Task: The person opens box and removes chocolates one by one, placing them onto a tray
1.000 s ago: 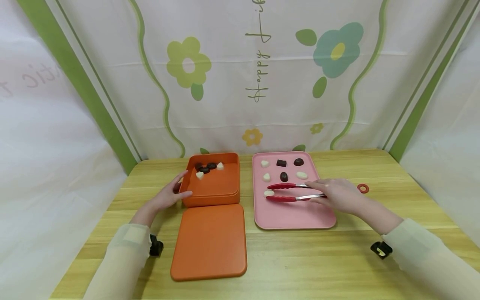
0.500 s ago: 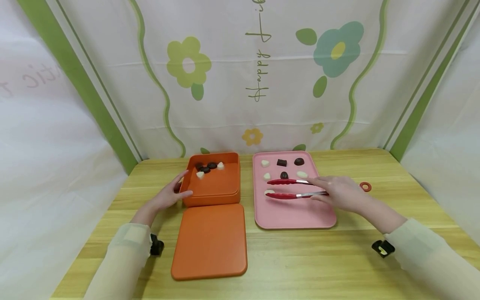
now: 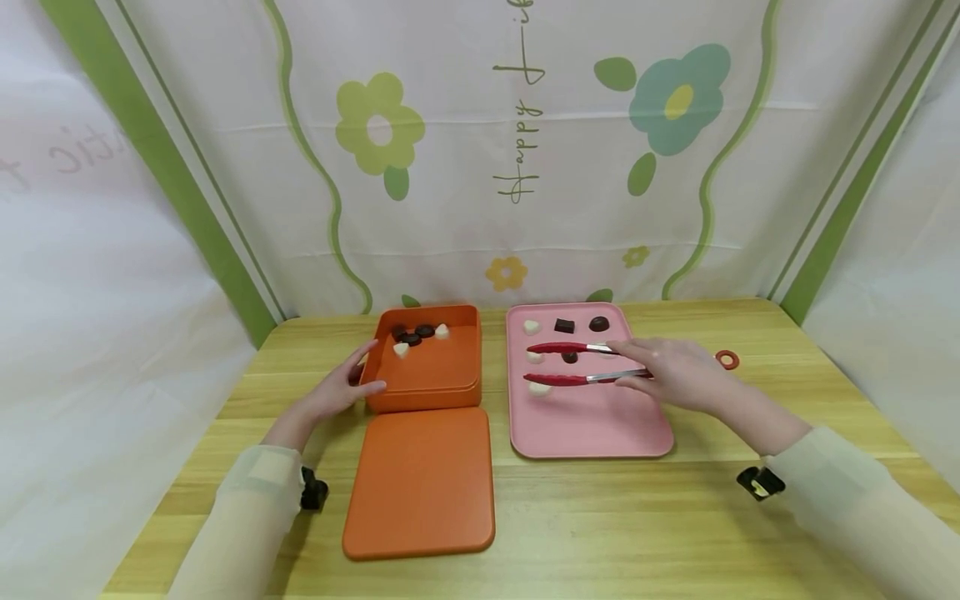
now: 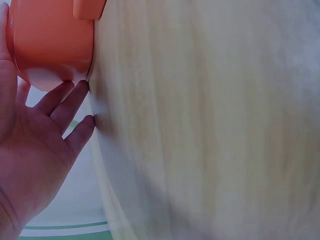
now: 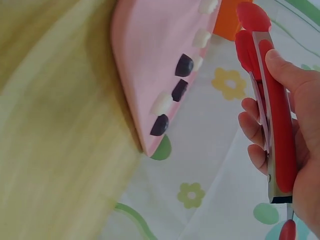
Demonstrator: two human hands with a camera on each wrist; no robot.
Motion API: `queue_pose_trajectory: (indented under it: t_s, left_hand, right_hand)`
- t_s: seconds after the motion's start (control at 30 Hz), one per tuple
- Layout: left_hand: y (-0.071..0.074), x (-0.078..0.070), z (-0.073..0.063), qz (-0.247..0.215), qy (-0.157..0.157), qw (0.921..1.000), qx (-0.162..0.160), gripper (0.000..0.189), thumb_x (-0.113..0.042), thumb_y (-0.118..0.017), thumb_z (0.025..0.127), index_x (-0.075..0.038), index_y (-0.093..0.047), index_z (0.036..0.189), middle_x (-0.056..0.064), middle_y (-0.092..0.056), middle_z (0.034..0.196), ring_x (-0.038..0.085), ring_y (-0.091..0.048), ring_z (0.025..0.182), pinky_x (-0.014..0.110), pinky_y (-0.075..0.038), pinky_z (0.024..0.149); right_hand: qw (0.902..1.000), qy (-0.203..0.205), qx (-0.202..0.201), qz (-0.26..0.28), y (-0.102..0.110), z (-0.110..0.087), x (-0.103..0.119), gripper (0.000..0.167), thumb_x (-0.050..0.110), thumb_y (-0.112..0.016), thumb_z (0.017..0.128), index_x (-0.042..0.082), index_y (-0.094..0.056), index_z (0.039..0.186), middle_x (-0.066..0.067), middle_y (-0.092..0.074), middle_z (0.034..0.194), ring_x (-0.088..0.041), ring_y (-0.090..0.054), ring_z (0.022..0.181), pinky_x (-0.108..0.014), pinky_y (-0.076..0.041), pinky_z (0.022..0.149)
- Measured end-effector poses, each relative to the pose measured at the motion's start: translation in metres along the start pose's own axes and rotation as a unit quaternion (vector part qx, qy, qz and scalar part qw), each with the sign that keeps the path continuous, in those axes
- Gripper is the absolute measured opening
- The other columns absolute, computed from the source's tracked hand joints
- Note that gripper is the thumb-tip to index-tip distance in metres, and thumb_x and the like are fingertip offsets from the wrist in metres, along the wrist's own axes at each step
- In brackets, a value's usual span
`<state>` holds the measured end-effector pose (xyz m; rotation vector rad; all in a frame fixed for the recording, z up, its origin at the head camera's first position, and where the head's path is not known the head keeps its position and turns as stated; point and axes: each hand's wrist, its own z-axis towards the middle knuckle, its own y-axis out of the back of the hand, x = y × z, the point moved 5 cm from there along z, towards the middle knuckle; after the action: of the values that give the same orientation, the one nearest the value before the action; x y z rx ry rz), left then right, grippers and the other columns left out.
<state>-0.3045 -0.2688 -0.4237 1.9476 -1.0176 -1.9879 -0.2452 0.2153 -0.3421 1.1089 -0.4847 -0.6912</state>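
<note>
My right hand (image 3: 675,373) grips red-tipped tongs (image 3: 557,380) over the pink tray (image 3: 600,429). The tong tips are spread apart and hold nothing. Beneath them lie a white chocolate (image 3: 539,389), another white one partly covered by the upper tip, and a dark chocolate (image 3: 570,357). In the right wrist view the tongs (image 5: 280,125) are raised off the tray. My left hand (image 3: 333,396) rests against the left side of the orange box (image 3: 427,402), its thumb at the front corner. The left wrist view has those fingertips touching the box wall (image 4: 52,45).
Several dark and white chocolates (image 3: 424,331) sit in the back of the box. Its orange lid (image 3: 420,483) lies flat on the wooden table (image 3: 600,525) in front. More chocolates (image 3: 598,323) line the tray's back. A printed curtain (image 3: 450,167) stands behind.
My right hand has lifted the tongs and shifted them back and slightly left, off the nearest white chocolate, which stays on the tray. The left hand has not visibly moved.
</note>
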Motion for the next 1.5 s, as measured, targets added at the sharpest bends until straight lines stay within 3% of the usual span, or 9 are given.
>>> queue_pose_trajectory:
  t_s: [0.2, 0.3, 0.53, 0.8, 0.97, 1.1, 1.23, 1.5]
  left_hand:
    - [0.0, 0.0, 0.0, -0.002, 0.005, 1.0, -0.004, 0.085, -0.03, -0.066, 0.094, -0.018, -0.01, 0.158, 0.032, -0.031, 0.148, 0.045, -0.034, 0.135, 0.059, -0.027, 0.107]
    - [0.0, 0.0, 0.0, -0.002, 0.003, 1.0, -0.003, 0.084, -0.028, -0.065, 0.095, -0.018, -0.01, 0.158, 0.033, -0.031, 0.148, 0.045, -0.034, 0.134, 0.059, -0.027, 0.107]
    - [-0.001, -0.002, 0.0, -0.003, -0.001, 1.0, 0.002, 0.084, -0.024, -0.064, 0.096, -0.016, -0.008, 0.158, 0.034, -0.03, 0.148, 0.046, -0.033, 0.134, 0.059, -0.026, 0.107]
    - [-0.001, -0.003, 0.0, -0.009, -0.006, 0.9999, 0.004, 0.085, -0.025, -0.065, 0.096, -0.016, -0.007, 0.158, 0.034, -0.029, 0.148, 0.046, -0.033, 0.134, 0.06, -0.027, 0.107]
    - [-0.001, -0.001, -0.001, -0.008, -0.007, 0.9999, 0.005, 0.085, -0.026, -0.065, 0.096, -0.018, -0.008, 0.158, 0.033, -0.029, 0.149, 0.046, -0.033, 0.135, 0.06, -0.026, 0.107]
    - [-0.001, -0.002, -0.002, -0.009, -0.006, 0.9999, 0.003, 0.086, -0.028, -0.065, 0.095, -0.018, -0.008, 0.158, 0.033, -0.029, 0.149, 0.046, -0.033, 0.135, 0.06, -0.026, 0.107]
    - [-0.001, -0.002, -0.003, -0.008, -0.005, 1.0, 0.0, 0.086, -0.029, -0.066, 0.095, -0.019, -0.009, 0.158, 0.033, -0.031, 0.148, 0.045, -0.035, 0.134, 0.059, -0.027, 0.107]
    - [-0.001, -0.003, -0.001, -0.002, -0.01, 0.9999, 0.002, 0.085, -0.027, -0.065, 0.095, -0.018, -0.008, 0.158, 0.033, -0.03, 0.148, 0.046, -0.034, 0.134, 0.06, -0.026, 0.107]
  right_hand:
    - [0.9999, -0.002, 0.007, -0.009, 0.008, 0.014, 0.002, 0.056, 0.031, -0.081, 0.079, 0.011, -0.064, 0.128, -0.005, -0.071, 0.091, -0.009, -0.054, 0.055, -0.026, -0.034, 0.041]
    - [0.9999, 0.005, 0.005, -0.013, 0.011, 0.023, 0.004, 0.056, 0.032, -0.081, 0.079, 0.01, -0.064, 0.127, -0.004, -0.069, 0.086, -0.01, -0.051, 0.053, -0.026, -0.034, 0.042]
    - [0.9996, 0.018, 0.008, -0.022, 0.012, 0.046, 0.008, 0.053, 0.034, -0.078, 0.082, 0.011, -0.064, 0.128, -0.007, -0.068, 0.106, -0.02, -0.06, 0.064, -0.033, -0.04, 0.046]
    - [0.9992, 0.035, 0.01, -0.014, 0.009, 0.071, 0.016, 0.056, 0.035, -0.077, 0.083, 0.012, -0.062, 0.132, -0.008, -0.066, 0.121, -0.02, -0.065, 0.074, -0.035, -0.046, 0.052]
    - [0.9989, 0.032, 0.03, -0.017, 0.004, 0.086, 0.018, 0.057, 0.038, -0.074, 0.086, 0.014, -0.059, 0.136, -0.005, -0.068, 0.116, -0.02, -0.064, 0.08, -0.036, -0.049, 0.058]
    - [0.9981, 0.033, 0.046, -0.026, -0.002, 0.097, 0.022, 0.057, 0.04, -0.072, 0.087, 0.016, -0.057, 0.137, -0.001, -0.068, 0.104, -0.018, -0.061, 0.074, -0.036, -0.048, 0.06]
    - [0.9977, 0.04, 0.048, -0.027, -0.009, 0.11, 0.028, 0.054, 0.039, -0.073, 0.087, 0.016, -0.059, 0.133, 0.001, -0.068, 0.098, -0.017, -0.057, 0.064, -0.034, -0.046, 0.054]
    - [0.9963, 0.032, 0.078, -0.013, -0.026, 0.137, 0.043, 0.048, 0.04, -0.07, 0.09, 0.015, -0.061, 0.129, -0.001, -0.068, 0.099, -0.02, -0.058, 0.067, -0.034, -0.045, 0.054]
